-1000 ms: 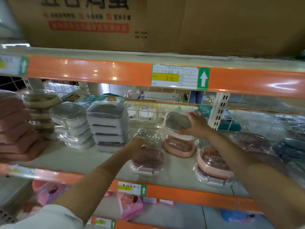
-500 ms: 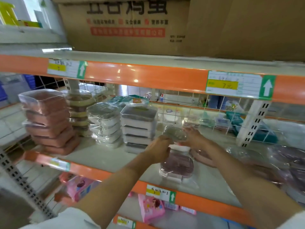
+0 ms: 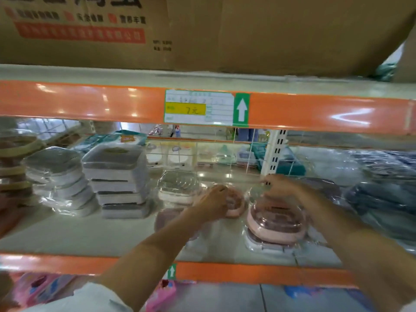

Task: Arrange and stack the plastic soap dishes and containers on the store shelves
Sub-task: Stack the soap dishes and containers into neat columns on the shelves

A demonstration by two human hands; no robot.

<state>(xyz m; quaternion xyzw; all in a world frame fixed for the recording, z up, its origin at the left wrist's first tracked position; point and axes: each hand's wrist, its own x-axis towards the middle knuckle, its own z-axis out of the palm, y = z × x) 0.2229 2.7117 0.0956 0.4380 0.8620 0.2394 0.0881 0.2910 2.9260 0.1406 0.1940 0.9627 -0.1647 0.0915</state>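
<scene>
My left hand (image 3: 215, 202) reaches into the middle shelf (image 3: 90, 235) and grips a pink soap dish (image 3: 235, 207) by its left side. My right hand (image 3: 280, 185) hovers with bent fingers over the clear lid of a pink lidded dish (image 3: 276, 224), which sits on a white one; blur hides whether it holds anything. A white dish with a clear lid (image 3: 177, 188) stands just left of my left hand. A mauve dish (image 3: 165, 219) lies in front of it, partly hidden by my forearm.
A stack of square grey-and-white containers (image 3: 119, 181) stands left of centre, with round white dishes (image 3: 60, 181) and tan ones (image 3: 13, 163) further left. Dark wrapped goods (image 3: 382, 194) fill the right. The orange shelf rail (image 3: 90, 102) and cardboard boxes (image 3: 247, 30) hang overhead.
Both hands let go of the grey-topped white dish near the mauve dish and moved right to the pink dishes. The view swung back to the right.
</scene>
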